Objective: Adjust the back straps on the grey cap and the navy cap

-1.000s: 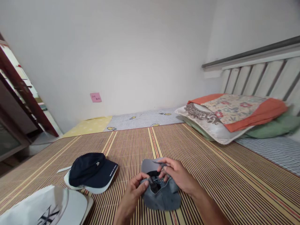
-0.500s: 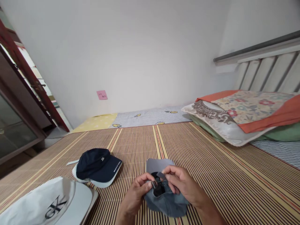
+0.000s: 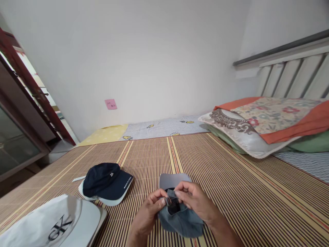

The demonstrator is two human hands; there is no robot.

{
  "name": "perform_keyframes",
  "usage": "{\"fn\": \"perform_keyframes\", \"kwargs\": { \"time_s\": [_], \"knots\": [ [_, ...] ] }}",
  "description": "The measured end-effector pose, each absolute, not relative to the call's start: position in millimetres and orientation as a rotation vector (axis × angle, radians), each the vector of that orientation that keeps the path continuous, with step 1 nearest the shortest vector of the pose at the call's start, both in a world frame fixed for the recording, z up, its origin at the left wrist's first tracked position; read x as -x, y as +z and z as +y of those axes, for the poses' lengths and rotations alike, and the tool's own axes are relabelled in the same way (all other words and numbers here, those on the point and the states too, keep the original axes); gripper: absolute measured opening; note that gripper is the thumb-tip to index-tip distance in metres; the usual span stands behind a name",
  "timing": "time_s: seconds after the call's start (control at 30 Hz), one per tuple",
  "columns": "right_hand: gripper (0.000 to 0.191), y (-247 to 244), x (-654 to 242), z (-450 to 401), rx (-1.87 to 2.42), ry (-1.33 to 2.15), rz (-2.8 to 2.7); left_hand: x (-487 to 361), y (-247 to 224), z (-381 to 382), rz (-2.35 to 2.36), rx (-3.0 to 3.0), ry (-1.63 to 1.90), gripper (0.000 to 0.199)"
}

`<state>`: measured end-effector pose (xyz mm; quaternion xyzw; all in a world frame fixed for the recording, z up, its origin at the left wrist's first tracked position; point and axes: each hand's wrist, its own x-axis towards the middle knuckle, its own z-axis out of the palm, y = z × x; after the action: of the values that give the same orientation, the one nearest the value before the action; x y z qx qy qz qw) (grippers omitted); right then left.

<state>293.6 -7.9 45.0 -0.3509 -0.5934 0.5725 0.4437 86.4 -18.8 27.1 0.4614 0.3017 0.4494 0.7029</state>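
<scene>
A blue-grey baseball cap (image 3: 181,224) lies on the striped mat with its brim pointing away from me and its back opening facing up. My left hand (image 3: 150,209) pinches the buckle end (image 3: 168,201) at the left side of that opening. Between thumb and forefinger of my right hand (image 3: 192,199) is the strap (image 3: 171,193) from the other side. The strap's tip is close to the buckle; whether it has entered the buckle I cannot tell. Part of the cap's right side is hidden behind my right hand.
Left of my hands lie a navy cap (image 3: 102,181) stacked on a pale one and a white cap (image 3: 38,219) with black letters. A striped mat (image 3: 149,157) covers the bed. Pillows (image 3: 269,137) lie at the right, by a radiator (image 3: 290,79).
My right hand has moved slightly left, bringing the strap nearer the buckle and turning it. My left hand keeps its pinch in nearly the same place.
</scene>
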Motion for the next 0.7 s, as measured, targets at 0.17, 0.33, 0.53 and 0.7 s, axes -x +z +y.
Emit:
{"fn": "perform_keyframes", "kwargs": {
  "time_s": [0.17, 0.33, 0.53, 0.7],
  "knots": [
    [0.033, 41.8, -292.5, -6.9, 0.891, 1.507, -1.449, -87.8, 27.5, -19.4, 0.624, -1.021, 0.994, 0.033],
    [0.039, 37.4, -287.9, -6.4, 0.947, 1.530, -1.455, -89.7, 31.3, -20.6, 0.630, -0.997, 1.016, 0.036],
    [0.039, 33.1, -282.3, -5.3, 0.909, 1.501, -1.473, -92.0, 35.2, -21.3, 0.651, -1.008, 1.006, 0.039],
    [0.038, 33.3, -282.0, -6.4, 0.912, 1.507, -1.486, -92.6, 32.8, -20.6, 0.651, -1.003, 1.019, 0.041]
  ]
}}
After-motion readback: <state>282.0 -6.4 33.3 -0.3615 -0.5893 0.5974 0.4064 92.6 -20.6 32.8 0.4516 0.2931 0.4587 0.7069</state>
